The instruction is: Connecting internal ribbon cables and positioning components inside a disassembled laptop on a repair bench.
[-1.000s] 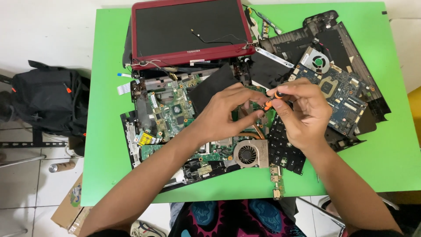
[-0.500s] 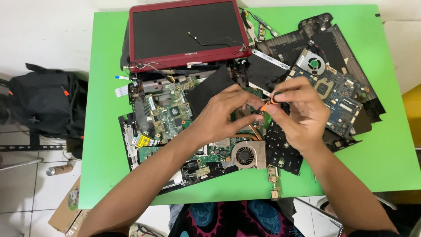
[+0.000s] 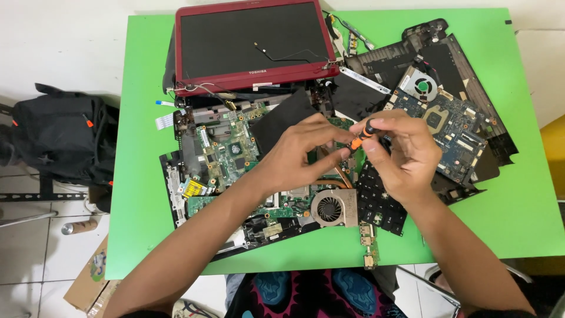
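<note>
Both hands drifted a bit toward 12 o'clock since a second ago: right hand (image 3: 406,156) pinching the small orange-and-black screwdriver (image 3: 360,138), left hand (image 3: 300,150) fingertips pinched at its tip, hovering over the green laptop motherboard (image 3: 226,150), so probably mid-unscrewing, guys.

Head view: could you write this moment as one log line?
left hand: touching orange-and-black screwdriver | right hand: gripping its black handle | below: green laptop circuit board | surface: bright green table
</note>
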